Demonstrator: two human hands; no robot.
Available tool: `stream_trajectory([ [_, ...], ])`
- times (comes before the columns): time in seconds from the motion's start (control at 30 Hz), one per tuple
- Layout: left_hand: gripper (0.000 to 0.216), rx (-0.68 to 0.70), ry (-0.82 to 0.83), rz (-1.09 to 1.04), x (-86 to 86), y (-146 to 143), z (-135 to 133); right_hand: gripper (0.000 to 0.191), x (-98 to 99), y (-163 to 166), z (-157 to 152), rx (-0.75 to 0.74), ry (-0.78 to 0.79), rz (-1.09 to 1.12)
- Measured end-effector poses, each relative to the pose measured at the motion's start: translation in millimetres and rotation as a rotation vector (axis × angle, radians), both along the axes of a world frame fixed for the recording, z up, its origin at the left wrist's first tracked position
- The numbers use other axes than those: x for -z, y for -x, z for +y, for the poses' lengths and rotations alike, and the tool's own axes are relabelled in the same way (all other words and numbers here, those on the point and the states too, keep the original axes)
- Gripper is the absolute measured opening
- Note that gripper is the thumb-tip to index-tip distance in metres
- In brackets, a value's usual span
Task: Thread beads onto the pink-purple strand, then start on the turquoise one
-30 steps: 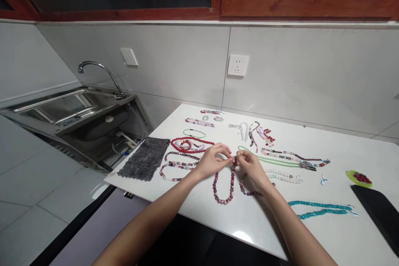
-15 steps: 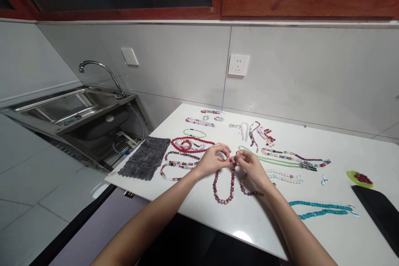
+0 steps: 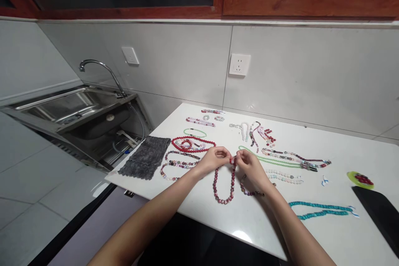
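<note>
My left hand [image 3: 212,161] and my right hand [image 3: 252,169] meet over the white table [image 3: 237,220], fingers pinched together on the top ends of a dark red bead strand [image 3: 223,187]. The strand hangs in a loop from my fingertips down onto the table. A second short length of dark beads [image 3: 249,193] lies under my right wrist. Around my hands lie a red bead necklace [image 3: 192,144], a mixed purple bead loop [image 3: 176,164] and a long green bead strand [image 3: 268,158].
A grey cloth [image 3: 146,158] lies at the table's left edge. A turquoise bead strand [image 3: 321,210], a green dish of red beads [image 3: 360,178] and a black object [image 3: 378,214] sit to the right. A steel sink [image 3: 67,106] with a tap [image 3: 101,70] stands left. Wall sockets are behind.
Both hands stay pinched on the red strand's ends. They have shifted slightly, hardly changing place.
</note>
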State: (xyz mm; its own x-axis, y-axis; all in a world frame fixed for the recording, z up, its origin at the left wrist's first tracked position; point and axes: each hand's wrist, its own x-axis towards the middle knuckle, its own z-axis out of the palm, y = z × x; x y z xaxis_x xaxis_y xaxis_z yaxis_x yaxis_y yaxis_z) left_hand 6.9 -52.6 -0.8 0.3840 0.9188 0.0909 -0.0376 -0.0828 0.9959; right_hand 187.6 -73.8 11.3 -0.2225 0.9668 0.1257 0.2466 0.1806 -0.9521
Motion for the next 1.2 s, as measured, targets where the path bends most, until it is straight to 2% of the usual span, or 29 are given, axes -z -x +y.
stream_trajectory([
  [0.13,0.01,-0.024,-0.035,0.022,0.5,0.8,-0.2,0.01,-3.2,1.1,-3.4,0.017,-0.093,-0.084],
  [0.37,0.005,-0.03,-0.015,0.024,1.5,2.5,0.3,0.009,-4.5,2.6,-4.7,0.05,-0.141,-0.172],
  [0.57,0.008,0.062,-0.043,0.039,-4.9,3.0,-2.0,0.011,-2.1,4.4,-4.4,0.066,-0.149,-0.186],
  [0.73,0.016,0.114,0.007,0.07,-7.8,4.2,-4.3,0.01,-0.9,3.9,-4.2,0.076,-0.159,-0.208],
  [0.93,0.02,0.249,0.064,0.004,-6.9,5.3,-3.7,0.008,1.7,1.7,-3.4,0.086,-0.171,-0.238],
  [1.2,0.03,0.264,0.077,0.006,-7.7,3.2,-5.8,0.011,5.7,2.2,-0.9,0.156,-0.203,-0.27],
])
